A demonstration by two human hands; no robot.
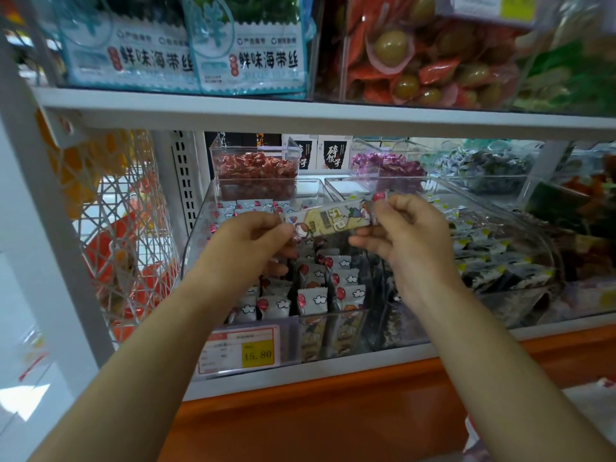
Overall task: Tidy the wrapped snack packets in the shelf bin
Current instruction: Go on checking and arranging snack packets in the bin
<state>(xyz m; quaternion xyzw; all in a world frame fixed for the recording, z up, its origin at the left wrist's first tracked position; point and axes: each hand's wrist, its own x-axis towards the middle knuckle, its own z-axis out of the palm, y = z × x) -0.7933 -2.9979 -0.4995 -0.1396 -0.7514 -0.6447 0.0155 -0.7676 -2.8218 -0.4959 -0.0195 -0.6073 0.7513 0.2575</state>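
A clear plastic shelf bin [196,248] holds several upright wrapped snack packets [343,281] printed with red balloons and white clouds. Above the bin, one long cartoon-printed packet [330,219] is held level between both hands. My left hand [253,241] pinches its left end. My right hand [400,235] grips its right end, fingers curled round it. Both hands hover over the middle of the bin.
A yellow price tag [258,354] sits on the bin's front. A smaller clear box of red candies [256,171] stands behind. Dark packets [493,261] fill the bin to the right. A white wire basket [123,235] hangs left. The shelf above [300,113] holds seaweed bags.
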